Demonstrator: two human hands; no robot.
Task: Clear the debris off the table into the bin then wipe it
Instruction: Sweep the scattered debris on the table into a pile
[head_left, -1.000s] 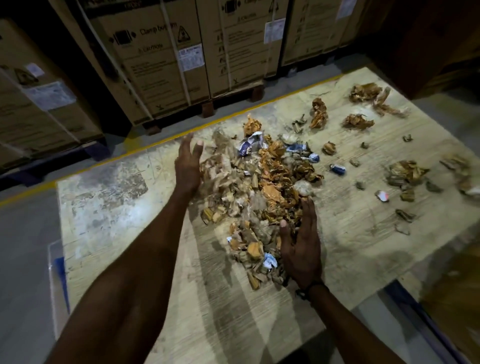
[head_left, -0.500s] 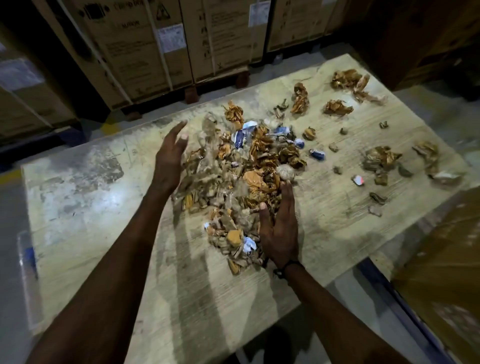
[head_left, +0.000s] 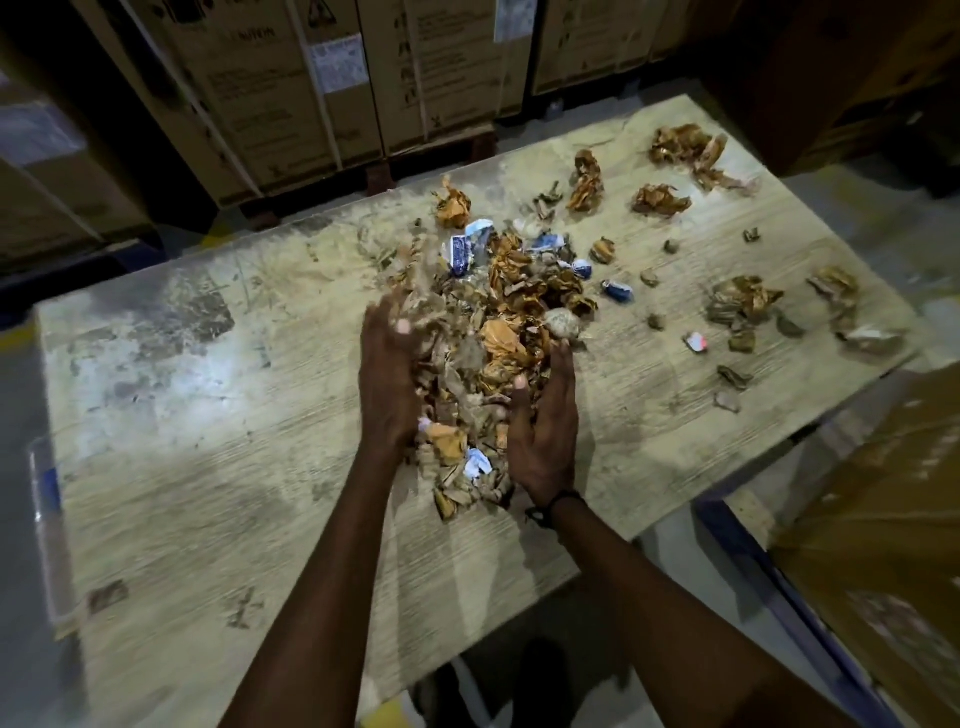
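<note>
The left hand (head_left: 387, 379) has been drawn in closer to the right hand (head_left: 545, 431), so the pile of debris (head_left: 488, 358) on the table (head_left: 208, 467) is squeezed between straight, pressed-together fingers. Scooping seems imminent; no bin is seen.

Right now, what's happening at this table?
A person is clearing debris off a table. The left hand and right hand press in on either side of the main pile of crumpled paper and wrappers, fingers mostly straight, scooping it together. Loose scraps lie scattered across the table's right side. No bin shows clearly, and no wiping cloth is in view.
</note>
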